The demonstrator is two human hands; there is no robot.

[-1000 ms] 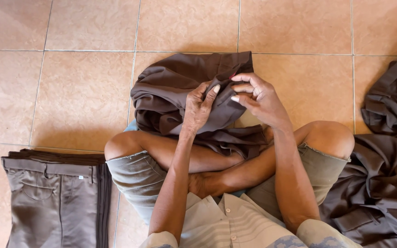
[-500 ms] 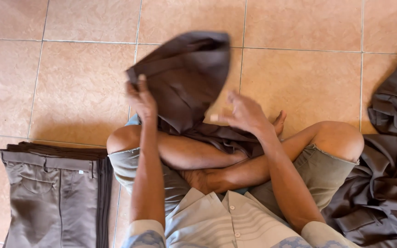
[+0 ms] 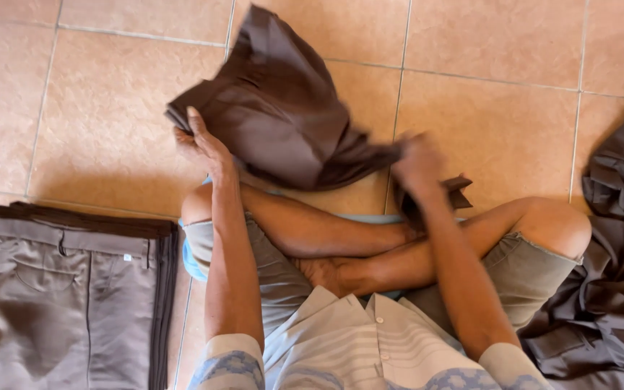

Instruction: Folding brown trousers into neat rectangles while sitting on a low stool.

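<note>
From my feed, the left hand (image 3: 204,148) pinches the brown trousers (image 3: 283,115) up above the tiled floor (image 3: 102,123), the blurry right hand (image 3: 417,162) grips their other end, folded trousers stack (image 3: 74,289) alongside.

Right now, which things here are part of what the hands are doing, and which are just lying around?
In hand:
- left hand
- right hand
- brown garment held up between them

Lying about:
- folded stack of trousers
- heap of dark clothes
- tiled floor

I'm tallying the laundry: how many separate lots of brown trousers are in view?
3: one pair held up by both hands, a folded stack on the left, a loose heap on the right. Pairs within each pile can't be counted.
</note>
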